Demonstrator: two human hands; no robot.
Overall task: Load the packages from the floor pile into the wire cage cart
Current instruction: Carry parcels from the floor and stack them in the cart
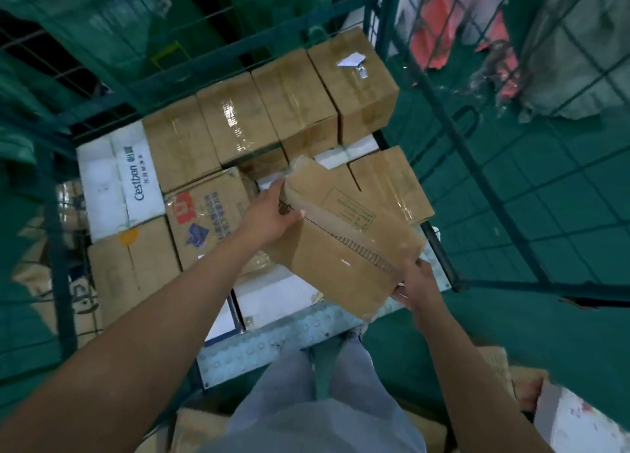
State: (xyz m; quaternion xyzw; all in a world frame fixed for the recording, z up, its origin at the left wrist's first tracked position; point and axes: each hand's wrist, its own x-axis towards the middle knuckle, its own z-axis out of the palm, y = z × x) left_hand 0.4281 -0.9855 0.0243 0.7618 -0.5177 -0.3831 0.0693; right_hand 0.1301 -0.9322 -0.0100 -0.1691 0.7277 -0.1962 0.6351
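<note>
I hold one brown cardboard box (344, 244) between both hands, tilted, above the near right part of the cart (272, 347). My left hand (269, 214) grips its far left end, thumb on top and fingers curled round the edge. My right hand (416, 285) grips the near right corner, fingers wrapped under it. The box is long and rectangular, creased and dented at the corners, with glossy clear tape along the top seam and a printed table on its lid.

The cart has green wire mesh walls and a pale studded metal lip along its near edge. Inside, along the far side, I count four plain brown cartons (269, 111) in a row, each banded with shiny tape; the rightmost carries a torn white label (351, 60). A fifth taped brown carton (392, 183) lies just beyond the held box. At the left is one white carton (116, 180) printed "Cestbon". Beside it is one printed carton (208, 214) with red and blue marks, and nearer, one plain carton (133, 265) with an orange spot. White packages (272, 299) show beneath the held box.

On the floor near my legs lie more cardboard packages (545, 411), partly out of view.
</note>
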